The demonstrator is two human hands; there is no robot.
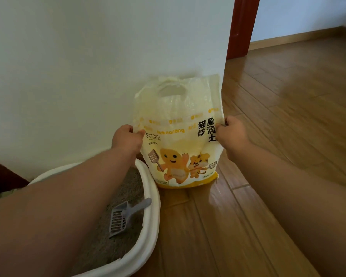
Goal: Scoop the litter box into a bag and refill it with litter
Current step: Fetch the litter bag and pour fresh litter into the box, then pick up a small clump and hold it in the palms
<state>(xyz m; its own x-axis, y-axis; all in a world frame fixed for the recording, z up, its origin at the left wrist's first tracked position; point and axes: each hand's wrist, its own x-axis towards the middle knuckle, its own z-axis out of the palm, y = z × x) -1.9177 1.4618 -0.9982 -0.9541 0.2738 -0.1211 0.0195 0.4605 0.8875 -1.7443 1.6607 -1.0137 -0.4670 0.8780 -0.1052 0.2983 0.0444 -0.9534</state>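
Hands at both sides of a litter bag, seen from a head camera looking down. The left hand pinches the bag's left edge; the right hand grips its right edge, fingers curled round the plastic. The bag stands upright on the floor against a white wall, just beside the box at lower left.

Risks from here, as a judgement: the bag looks full at the bottom and slack near the top, and it is held only by thin side edges — lifted that way, the plastic could slip through the fingers or the weight could swing and drop. Its top appears gathered below a cut-out handle; whether it is open or sealed cannot be told. If open, tipping it too quickly could send litter over the box's rim onto the floor. The left forearm crosses over the box, so a sudden pull could knock the rim.

Containers: the bag is pale yellow with cartoon figures and the words "bentonite cat litter"; its contents are not visible through the print. The box is white with a rounded rim and holds a grey-brown bed of litter. A grey slotted scoop lies in it, handle resting near the right rim. No waste bag is in view.
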